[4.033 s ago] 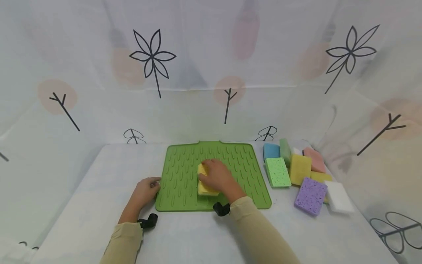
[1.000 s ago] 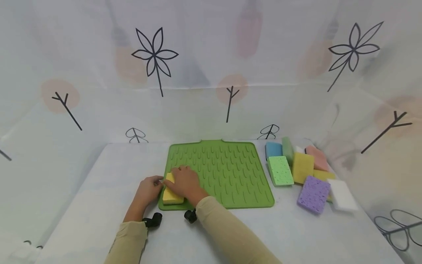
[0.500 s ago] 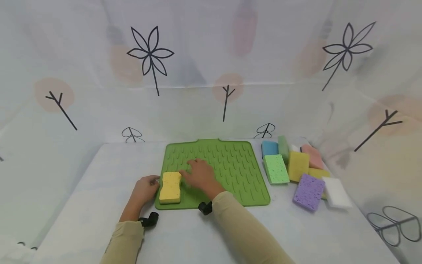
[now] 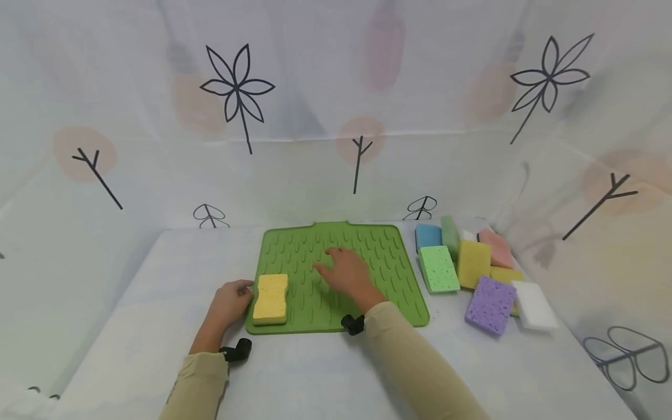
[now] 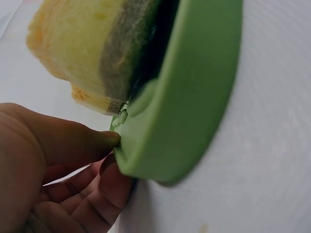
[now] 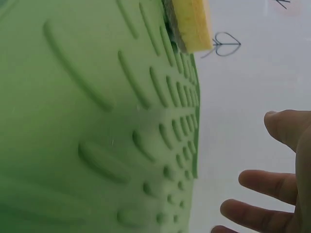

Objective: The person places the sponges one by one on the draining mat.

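A green ridged drying mat [image 4: 315, 245] lies on the white-covered table. On its front left corner sits a yellow sponge [image 4: 271, 298] with pinched-in sides; the left wrist view shows a grey scouring layer under the sponge [image 5: 77, 43]. My left hand [image 4: 230, 303] pinches the mat's left edge between thumb and fingers, thumb on top, as the left wrist view shows. Over the middle of the mat hovers my right hand [image 4: 349, 273], fingers spread and holding nothing. In the right wrist view the right hand's fingers [image 6: 267, 187] are apart from the ridges.
Right of the mat lies a loose pile of sponges: light green [image 4: 438, 269], blue [image 4: 429, 238], yellow [image 4: 474, 265], pink [image 4: 496, 248], purple [image 4: 491, 305] and a white pad [image 4: 535, 306]. A patterned cloth [image 4: 315, 175] hangs behind and at both sides.
My right hand slid the yellow sponge from the mat's middle to its front left, let go and moved back right. My left hand has stayed at the left edge.
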Action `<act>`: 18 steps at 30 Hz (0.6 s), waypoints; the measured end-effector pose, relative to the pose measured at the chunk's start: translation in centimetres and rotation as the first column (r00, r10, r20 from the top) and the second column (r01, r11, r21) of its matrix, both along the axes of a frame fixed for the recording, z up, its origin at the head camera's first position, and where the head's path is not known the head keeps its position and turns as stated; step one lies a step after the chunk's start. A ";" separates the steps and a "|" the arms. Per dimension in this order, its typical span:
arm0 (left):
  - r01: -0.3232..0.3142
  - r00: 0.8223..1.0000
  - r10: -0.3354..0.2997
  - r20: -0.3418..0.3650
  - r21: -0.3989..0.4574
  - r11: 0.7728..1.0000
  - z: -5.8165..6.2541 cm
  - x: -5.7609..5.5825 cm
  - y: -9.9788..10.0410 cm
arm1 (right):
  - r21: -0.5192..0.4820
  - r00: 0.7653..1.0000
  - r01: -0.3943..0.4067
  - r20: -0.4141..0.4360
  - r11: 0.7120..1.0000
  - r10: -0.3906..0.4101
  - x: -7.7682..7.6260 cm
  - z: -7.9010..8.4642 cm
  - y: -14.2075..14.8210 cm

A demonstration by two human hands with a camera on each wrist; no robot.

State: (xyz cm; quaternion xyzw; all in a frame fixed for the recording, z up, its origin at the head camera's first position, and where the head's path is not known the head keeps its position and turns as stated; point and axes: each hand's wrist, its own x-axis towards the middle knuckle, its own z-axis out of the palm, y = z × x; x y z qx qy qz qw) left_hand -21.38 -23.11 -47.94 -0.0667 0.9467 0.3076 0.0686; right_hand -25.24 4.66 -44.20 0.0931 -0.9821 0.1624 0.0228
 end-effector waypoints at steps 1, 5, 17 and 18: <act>-0.005 1.000 0.005 0.002 0.001 1.000 0.1 0.0 0.0 | 0.000 1.000 0.003 -0.004 1.000 -0.003 0.0 0.1 0.3; -0.003 1.000 0.003 0.006 0.003 1.000 0.0 -0.1 -0.1 | -0.006 1.000 0.029 -0.011 1.000 -0.030 -0.2 0.2 1.9; -0.005 1.000 0.005 0.026 0.001 1.000 0.1 0.1 0.1 | -0.020 0.995 0.081 -0.050 0.997 -0.082 -0.4 0.2 6.6; -0.005 1.000 0.005 0.025 0.004 1.000 0.1 0.1 0.1 | -0.019 0.995 0.080 -0.053 0.997 -0.081 -0.4 0.3 6.9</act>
